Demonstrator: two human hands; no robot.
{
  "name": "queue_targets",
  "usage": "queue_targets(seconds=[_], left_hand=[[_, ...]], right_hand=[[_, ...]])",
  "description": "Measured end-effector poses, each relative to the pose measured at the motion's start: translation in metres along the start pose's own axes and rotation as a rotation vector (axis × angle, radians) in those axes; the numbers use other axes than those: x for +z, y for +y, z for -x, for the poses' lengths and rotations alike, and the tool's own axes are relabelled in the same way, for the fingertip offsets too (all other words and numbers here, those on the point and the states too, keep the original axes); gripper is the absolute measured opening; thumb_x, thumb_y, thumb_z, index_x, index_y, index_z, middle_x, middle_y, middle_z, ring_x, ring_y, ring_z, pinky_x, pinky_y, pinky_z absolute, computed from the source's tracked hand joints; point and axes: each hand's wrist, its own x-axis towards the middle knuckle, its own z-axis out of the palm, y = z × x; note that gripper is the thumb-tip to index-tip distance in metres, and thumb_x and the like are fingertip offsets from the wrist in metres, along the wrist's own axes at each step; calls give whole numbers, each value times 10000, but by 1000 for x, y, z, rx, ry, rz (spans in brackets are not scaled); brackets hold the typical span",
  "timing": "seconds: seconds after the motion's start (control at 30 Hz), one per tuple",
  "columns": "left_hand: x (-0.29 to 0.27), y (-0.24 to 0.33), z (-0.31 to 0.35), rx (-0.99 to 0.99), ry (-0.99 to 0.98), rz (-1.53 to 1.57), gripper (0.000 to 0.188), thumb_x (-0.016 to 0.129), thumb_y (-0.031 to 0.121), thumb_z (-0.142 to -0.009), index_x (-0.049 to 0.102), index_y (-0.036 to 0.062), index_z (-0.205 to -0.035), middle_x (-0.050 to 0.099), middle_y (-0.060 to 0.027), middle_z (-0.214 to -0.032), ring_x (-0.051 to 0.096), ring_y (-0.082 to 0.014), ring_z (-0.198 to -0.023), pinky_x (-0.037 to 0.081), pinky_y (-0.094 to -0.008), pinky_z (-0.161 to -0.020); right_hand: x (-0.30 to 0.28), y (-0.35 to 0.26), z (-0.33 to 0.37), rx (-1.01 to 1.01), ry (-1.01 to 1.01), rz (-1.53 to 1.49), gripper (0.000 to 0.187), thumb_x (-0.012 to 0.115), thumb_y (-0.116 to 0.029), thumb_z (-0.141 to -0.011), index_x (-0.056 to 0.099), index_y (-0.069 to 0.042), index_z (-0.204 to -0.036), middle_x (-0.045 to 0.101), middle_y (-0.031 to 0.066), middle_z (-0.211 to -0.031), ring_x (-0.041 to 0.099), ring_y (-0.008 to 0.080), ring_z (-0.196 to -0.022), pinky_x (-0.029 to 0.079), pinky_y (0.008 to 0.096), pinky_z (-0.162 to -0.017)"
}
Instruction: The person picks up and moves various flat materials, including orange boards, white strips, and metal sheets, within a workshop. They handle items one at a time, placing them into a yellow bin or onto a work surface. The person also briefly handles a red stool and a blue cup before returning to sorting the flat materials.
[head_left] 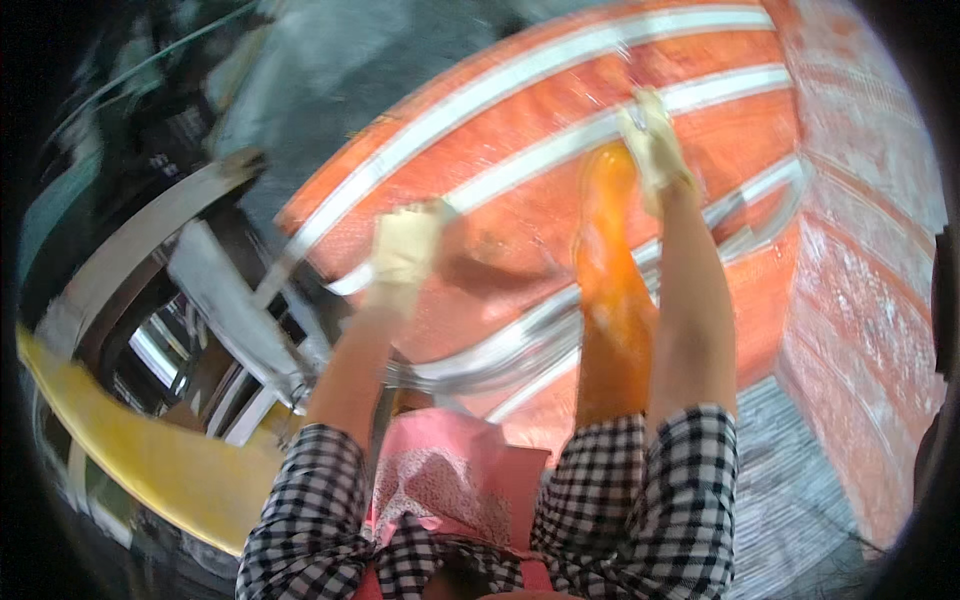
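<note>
A wide orange sheet with white stripes (pixel 500 230) spreads before me, wrinkled and shiny. My left hand (pixel 405 243), in a pale yellow glove, is at its left part beside a white stripe; its fingers look curled in, and what they grip is hidden. Farther away and to the right, my right hand (pixel 657 145), gloved alike, is closed at another stripe; a small pale glint shows by its thumb, too blurred to name. Between my arms, close to the right one, lies a long glossy orange shape (pixel 610 280) whose kind I cannot tell.
Paler orange striped material (pixel 860 250) rises at the right edge. On the left are a curved grey bar (pixel 150 230), slanted metal parts (pixel 225 290) and a curved yellow panel (pixel 160 470). A grey ribbed surface (pixel 790 490) shows at lower right. My pink apron (pixel 450 460) is near the sheet's edge.
</note>
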Motion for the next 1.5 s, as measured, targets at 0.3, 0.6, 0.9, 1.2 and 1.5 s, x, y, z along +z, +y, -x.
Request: queue_targets(seconds=[0.3,0.6,0.9,1.2,1.5], left_hand=[[-79,-19,155,53,263,218,428,583,196,-916,607,3,-1297,601,-174,-1357,467,-396,-1348,254,-518,-1217],[-163,-63,383,-246,631,998,197,636,137,-865,600,39,-698,615,-195,-702,612,-423,-694,474,-520,-639],[-273,-136,563,-540,1058,1096,273,661,194,-886,671,6,-688,661,-152,-742,620,-340,-823,461,-425,-763],[-266,-183,624,-473,1032,1300,188,618,153,-955,724,5,-910,700,-145,-930,661,-290,-970,509,-359,-847],[-272,-157,650,-176,590,1476,302,505,212,-1050,676,-26,-1123,698,-124,-1136,635,-216,-1088,451,-326,-978]], right_hand=[[-132,-74,217,462,-43,-679,631,488,-428,-1040,313,-128,-1567,315,73,-1609,332,234,-1455,265,411,-1202],[-88,-87,412,127,-320,462,460,558,-394,-978,500,-158,-1368,501,72,-1394,495,236,-1276,397,430,-1036],[-174,-89,510,26,-596,1529,312,627,-360,-916,687,-188,-1170,687,71,-1179,658,238,-1097,530,449,-870],[-98,-131,617,250,-172,865,278,578,-358,-956,686,-115,-1037,664,87,-928,629,237,-829,499,435,-676],[-61,-109,927,1012,595,-221,389,495,-365,-1024,631,-14,-924,582,107,-667,545,235,-537,423,412,-475]])
